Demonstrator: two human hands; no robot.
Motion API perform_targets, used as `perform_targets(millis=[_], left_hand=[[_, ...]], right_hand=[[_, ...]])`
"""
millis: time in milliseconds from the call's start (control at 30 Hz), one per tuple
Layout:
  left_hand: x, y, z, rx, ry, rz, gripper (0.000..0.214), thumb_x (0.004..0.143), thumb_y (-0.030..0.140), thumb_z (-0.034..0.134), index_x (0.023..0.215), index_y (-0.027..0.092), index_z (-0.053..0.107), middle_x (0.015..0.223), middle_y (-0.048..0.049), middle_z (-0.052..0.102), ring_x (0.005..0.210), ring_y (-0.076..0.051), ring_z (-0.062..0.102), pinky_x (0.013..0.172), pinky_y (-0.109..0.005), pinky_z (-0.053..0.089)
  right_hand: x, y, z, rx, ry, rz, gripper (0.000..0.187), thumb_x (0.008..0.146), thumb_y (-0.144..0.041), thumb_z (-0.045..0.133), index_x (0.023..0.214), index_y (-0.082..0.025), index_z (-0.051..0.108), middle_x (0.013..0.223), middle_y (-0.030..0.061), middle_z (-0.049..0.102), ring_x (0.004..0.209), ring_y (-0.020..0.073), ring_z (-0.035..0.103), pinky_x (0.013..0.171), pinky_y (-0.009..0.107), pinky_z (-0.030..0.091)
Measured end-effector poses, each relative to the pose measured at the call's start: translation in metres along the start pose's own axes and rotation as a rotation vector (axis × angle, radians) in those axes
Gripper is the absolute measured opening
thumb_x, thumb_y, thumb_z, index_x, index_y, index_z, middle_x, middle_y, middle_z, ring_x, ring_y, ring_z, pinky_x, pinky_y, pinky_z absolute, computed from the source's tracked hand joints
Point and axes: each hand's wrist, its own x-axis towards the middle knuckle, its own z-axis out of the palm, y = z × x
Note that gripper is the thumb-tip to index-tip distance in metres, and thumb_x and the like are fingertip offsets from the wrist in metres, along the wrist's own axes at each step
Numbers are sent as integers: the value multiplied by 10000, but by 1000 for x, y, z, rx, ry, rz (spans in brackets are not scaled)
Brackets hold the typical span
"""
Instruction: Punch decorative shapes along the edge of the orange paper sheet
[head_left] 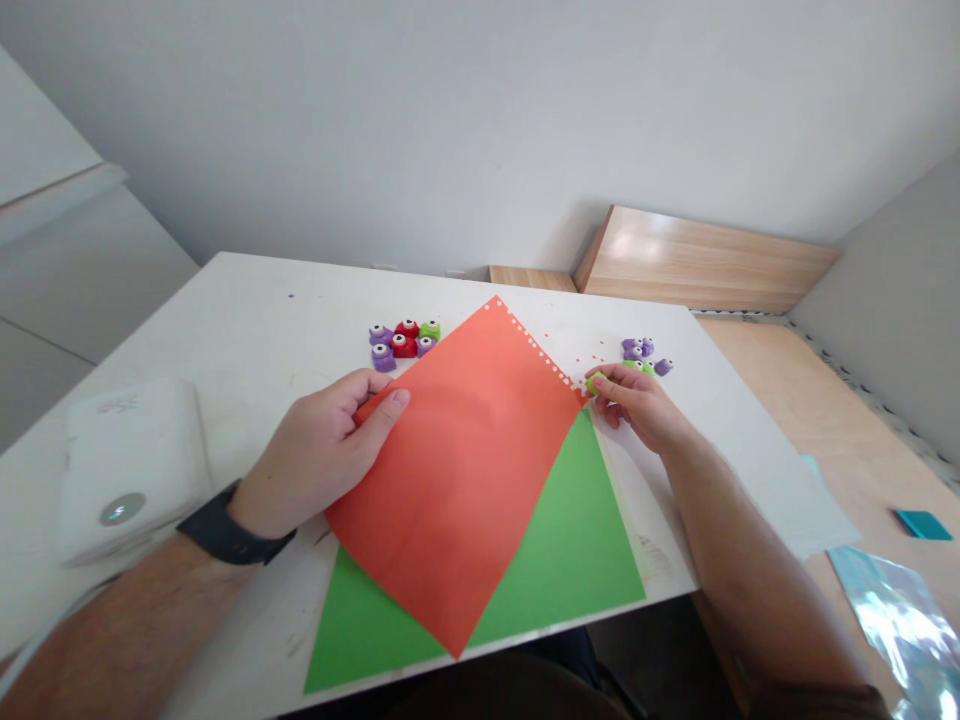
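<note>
An orange-red sheet of paper [465, 470] lies tilted on a green sheet [570, 550] on the white table [247, 330]. Its upper right edge carries a row of small punched holes. My left hand [322, 450] pinches the orange sheet's left corner, thumb on top. My right hand [637, 400] is closed on a small green punch [596, 382] at the sheet's right corner, beside the last hole. Tiny orange paper bits lie scattered near that hand.
Several purple, red and green small punches [403, 340] cluster behind the paper; a few more punches [643, 355] sit beyond my right hand. A white box-shaped device [131, 465] stands at the left. Wooden boards [697, 262] lean by the wall; teal scraps [922, 523] lie on the floor.
</note>
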Motion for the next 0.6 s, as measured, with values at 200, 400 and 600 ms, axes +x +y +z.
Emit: perform_targets(millis=[200, 400, 600], left_hand=[[2, -1, 1, 4, 3, 2, 318, 1030, 570, 555, 1050, 278, 680, 842, 66, 736, 726, -155, 656, 712, -264, 452], [1, -2, 1, 6, -4, -6, 338, 1023, 598, 545, 1055, 288, 678, 836, 67, 733, 700, -158, 654, 684, -272, 461], [1, -2, 1, 2, -6, -5, 338, 1023, 600, 546, 1063, 291, 679, 828, 69, 735, 701, -162, 655, 682, -273, 463]], right_hand=[[1, -2, 2, 19, 58, -15, 412, 857, -546, 835, 1052, -201, 722, 939, 54, 709, 664, 134, 580, 475, 237, 393], [0, -3, 1, 22, 62, -21, 387, 875, -556, 819, 1022, -208, 734, 912, 42, 681, 680, 139, 566, 480, 238, 381], [1, -3, 2, 61, 77, -22, 373, 852, -532, 845, 1043, -220, 768, 880, 30, 649, 681, 130, 529, 482, 237, 365]])
